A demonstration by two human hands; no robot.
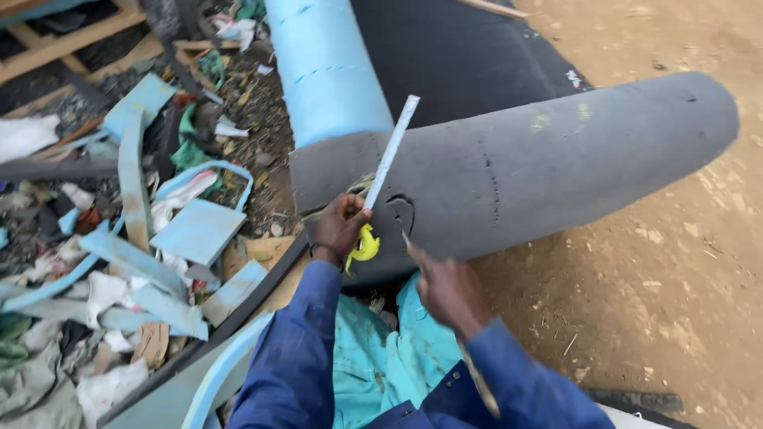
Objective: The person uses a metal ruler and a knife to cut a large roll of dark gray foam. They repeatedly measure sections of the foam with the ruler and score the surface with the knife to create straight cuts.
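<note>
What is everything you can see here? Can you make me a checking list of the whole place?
Surface: bare brown dirt ground with bits of straw.
Job's things: big grey foam roll lying sideways; blue foam roll behind it; black sheet beside that.
Clutter: heap of blue foam offcuts, cloth scraps and wooden frames.
Grippers: left hand holds a yellow tape measure, its white blade laid up the grey roll; right hand holds a thin pointed tool, too blurred to name, near the foam.
Cables: nothing seen.
Surroundings: outdoors; blue sleeves, teal cloth on lap.
</note>
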